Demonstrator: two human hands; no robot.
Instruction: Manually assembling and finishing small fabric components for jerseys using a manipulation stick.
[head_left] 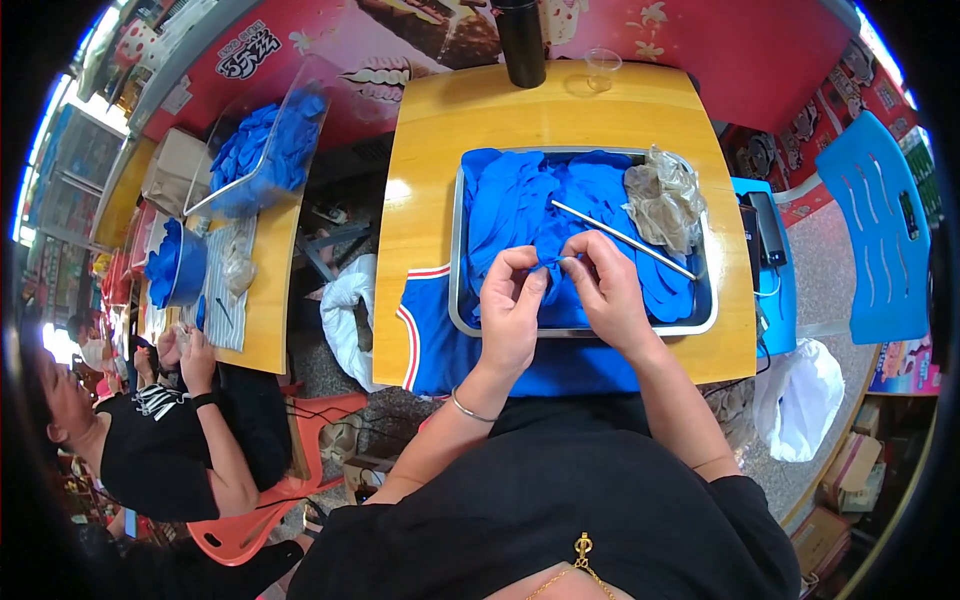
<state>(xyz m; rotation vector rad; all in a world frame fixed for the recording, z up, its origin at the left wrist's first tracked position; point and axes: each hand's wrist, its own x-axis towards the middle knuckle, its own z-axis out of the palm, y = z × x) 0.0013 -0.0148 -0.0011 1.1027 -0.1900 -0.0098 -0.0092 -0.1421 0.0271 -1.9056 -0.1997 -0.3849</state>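
Observation:
My left hand (513, 308) and my right hand (607, 292) meet over the near middle of a metal tray (600, 332). Both pinch a small blue piece of soft material (549, 246) between thumb and fingers, and the fingertips hide part of it. Many similar blue pieces (510, 200) fill the tray in a loose heap. A thin metal rod (625, 240) lies slantwise over them, just beyond my right hand. At the tray's far right corner sits a crumpled translucent plastic bag (665, 195). Blue cloth with red-and-white trim (445, 345) lies under the tray's near edge.
A black bottle (520, 45) and a clear cup (602, 70) stand at the table's far edge. To the left, a co-worker (150, 440) sits at another table with a clear bin (265, 150) and a tub (187, 265) of blue pieces. A blue chair (875, 230) stands right.

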